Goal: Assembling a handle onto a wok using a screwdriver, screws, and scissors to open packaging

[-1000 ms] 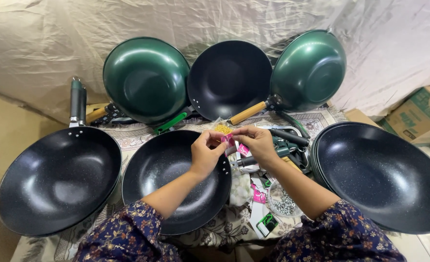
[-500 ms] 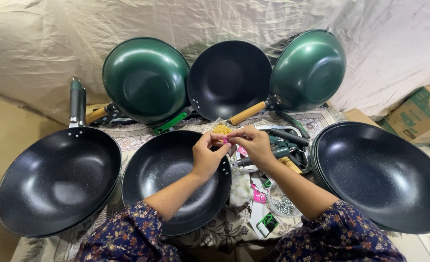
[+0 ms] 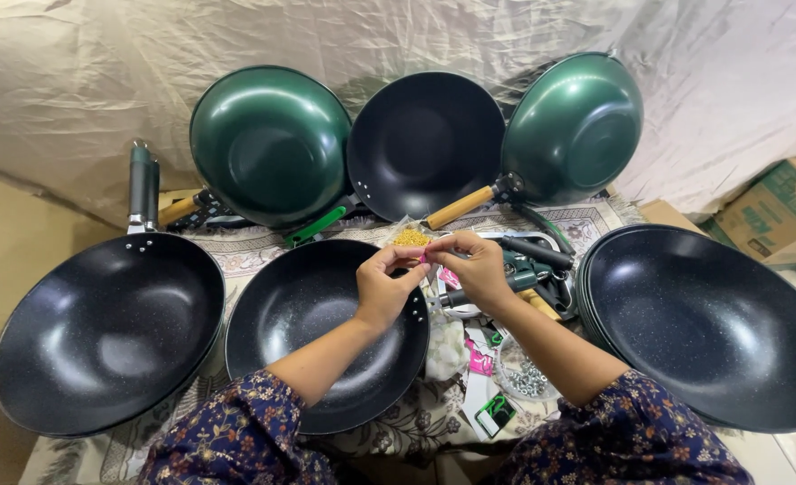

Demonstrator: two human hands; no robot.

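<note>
**Hands meet over a small bag of gold pieces**

Both hands have drawn closer together since a second ago, fingertips now meeting above the middle pan's far rim. Largest to smallest: black pan on the right [image 3: 703,323], black pan on the left [image 3: 106,328], middle black pan [image 3: 312,314]. Left hand [image 3: 384,287] and right hand [image 3: 474,269] pinch a small clear bag of gold pieces [image 3: 410,237], fingers clenched on its edge.

A: Any packaging here?
B: A small clear bag of yellow bits [image 3: 410,237] sits just above the fingertips. Pink and green-black labelled packets [image 3: 488,395] lie between the lower pans.
A: Boxes?
B: A brown-and-green cardboard box [image 3: 775,211] at far right.
</note>
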